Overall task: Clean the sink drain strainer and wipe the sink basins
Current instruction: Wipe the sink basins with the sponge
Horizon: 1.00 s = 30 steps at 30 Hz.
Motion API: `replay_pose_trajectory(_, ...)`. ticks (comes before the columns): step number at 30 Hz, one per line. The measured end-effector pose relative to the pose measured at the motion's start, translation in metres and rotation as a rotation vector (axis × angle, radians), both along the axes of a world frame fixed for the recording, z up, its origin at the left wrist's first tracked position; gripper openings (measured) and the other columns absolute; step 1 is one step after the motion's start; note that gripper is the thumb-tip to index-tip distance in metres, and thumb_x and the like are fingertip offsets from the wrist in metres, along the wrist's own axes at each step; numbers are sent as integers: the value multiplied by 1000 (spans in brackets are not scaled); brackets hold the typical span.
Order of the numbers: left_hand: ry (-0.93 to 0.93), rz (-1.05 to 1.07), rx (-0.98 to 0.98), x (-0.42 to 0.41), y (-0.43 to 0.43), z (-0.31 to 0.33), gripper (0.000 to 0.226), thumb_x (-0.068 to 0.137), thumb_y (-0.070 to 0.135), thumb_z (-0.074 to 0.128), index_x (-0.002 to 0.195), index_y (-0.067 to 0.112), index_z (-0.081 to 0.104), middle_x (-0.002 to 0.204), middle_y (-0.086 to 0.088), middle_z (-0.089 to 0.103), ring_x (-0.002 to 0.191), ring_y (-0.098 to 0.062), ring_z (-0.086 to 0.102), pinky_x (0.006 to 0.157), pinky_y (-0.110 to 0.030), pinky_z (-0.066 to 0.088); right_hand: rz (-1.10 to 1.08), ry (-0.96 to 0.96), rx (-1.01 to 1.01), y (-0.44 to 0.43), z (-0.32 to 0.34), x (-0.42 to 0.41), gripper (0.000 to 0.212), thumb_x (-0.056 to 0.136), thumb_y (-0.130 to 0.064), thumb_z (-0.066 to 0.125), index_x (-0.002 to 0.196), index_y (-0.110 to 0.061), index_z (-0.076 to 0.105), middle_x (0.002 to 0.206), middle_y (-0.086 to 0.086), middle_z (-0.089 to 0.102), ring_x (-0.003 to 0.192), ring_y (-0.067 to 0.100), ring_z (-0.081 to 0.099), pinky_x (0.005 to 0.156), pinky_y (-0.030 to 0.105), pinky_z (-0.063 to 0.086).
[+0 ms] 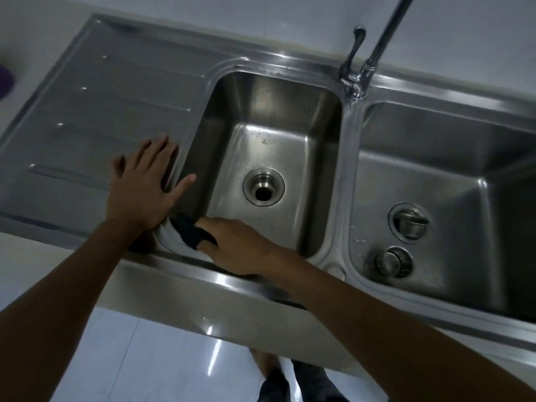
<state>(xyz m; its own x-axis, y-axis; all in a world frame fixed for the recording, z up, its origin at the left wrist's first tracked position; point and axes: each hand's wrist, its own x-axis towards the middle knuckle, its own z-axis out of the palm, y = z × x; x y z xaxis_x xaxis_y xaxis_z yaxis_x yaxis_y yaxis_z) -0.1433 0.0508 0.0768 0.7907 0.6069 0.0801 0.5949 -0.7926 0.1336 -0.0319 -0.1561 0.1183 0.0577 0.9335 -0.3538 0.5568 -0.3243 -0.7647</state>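
Observation:
A steel double sink fills the view. The left basin [293,117] has an open drain hole [263,186] with no strainer in it. My right hand [240,246] presses a dark and white cloth [187,235] against the near left corner of that basin's rim. My left hand [145,184] lies flat with fingers spread on the drainboard [116,97] at the basin's left edge, holding nothing. In the right basin [452,181] a strainer [409,221] sits in its drain, and a second strainer basket [395,261] lies loose on the basin floor close to the front wall.
A chrome faucet [368,62] with a lever rises behind the divider between the basins. A purple object [5,81] sits at the far left on the counter. White floor tiles and my feet [290,378] show below the sink's front edge.

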Motion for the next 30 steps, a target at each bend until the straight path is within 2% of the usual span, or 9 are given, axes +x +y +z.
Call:
replay_pose_trajectory(4,-14,-5,-9,-2,1,-1,85,96,81,29,162,27,28,172,4,23,157,-24,22,120,-62,20,16,-174,-41,-59,4,25,29,106,-22,49,130,-8,54,119,14,62,102,28,60,78,31,42)
replay_pose_trajectory(8,8,6,-24,0,0,-4,92,93,85,30,161,23,27,171,3,23,157,-25,22,119,-66,20,91,-405,-12,-115,12,52,38,102,-15,52,139,-9,53,131,12,60,115,29,59,95,43,52)
replay_pose_trajectory(10,-5,0,-62,-1,-2,-4,96,90,87,34,162,22,25,171,2,22,156,-27,23,118,-68,19,152,-555,78,-136,15,61,43,97,-9,58,140,-9,56,140,10,58,131,28,53,118,38,38)
replay_pose_trajectory(12,-11,-3,-109,-3,-11,-1,100,88,88,36,162,23,23,172,0,20,157,-30,21,117,-70,17,193,-662,157,-153,18,67,51,94,-7,62,144,-11,55,153,8,50,148,27,38,127,33,15)
replay_pose_trajectory(14,30,-14,-107,0,-29,4,101,87,91,33,162,25,24,173,1,17,158,-29,17,117,-72,13,163,-632,150,-174,20,72,60,94,-3,62,151,-16,47,164,2,34,157,24,18,126,38,25)
replay_pose_trajectory(17,86,-102,-149,13,-70,15,106,83,95,25,163,26,26,174,2,12,161,-24,11,121,-71,7,49,-562,165,-213,25,77,69,84,3,74,147,-15,53,162,1,36,153,24,26,106,42,53)
replay_pose_trajectory(22,132,-268,-180,41,-143,23,106,79,97,20,164,33,21,175,10,7,161,-15,8,125,-65,0,35,-571,172,-240,21,71,63,92,-5,70,151,-17,48,165,-4,29,155,20,23,109,42,50)
replay_pose_trajectory(25,140,-289,-191,44,-155,21,105,80,96,23,164,34,20,175,11,7,161,-13,8,126,-64,3,40,-621,230,-217,21,61,63,85,-5,76,144,-16,57,160,0,41,151,26,33,107,38,51)
replay_pose_trajectory(30,135,-298,-180,38,-154,18,105,83,92,14,163,25,30,172,4,24,159,-16,20,127,-58,10,24,-608,234,-192,15,44,58,89,-4,72,144,-16,57,159,1,44,151,27,34,110,41,50)
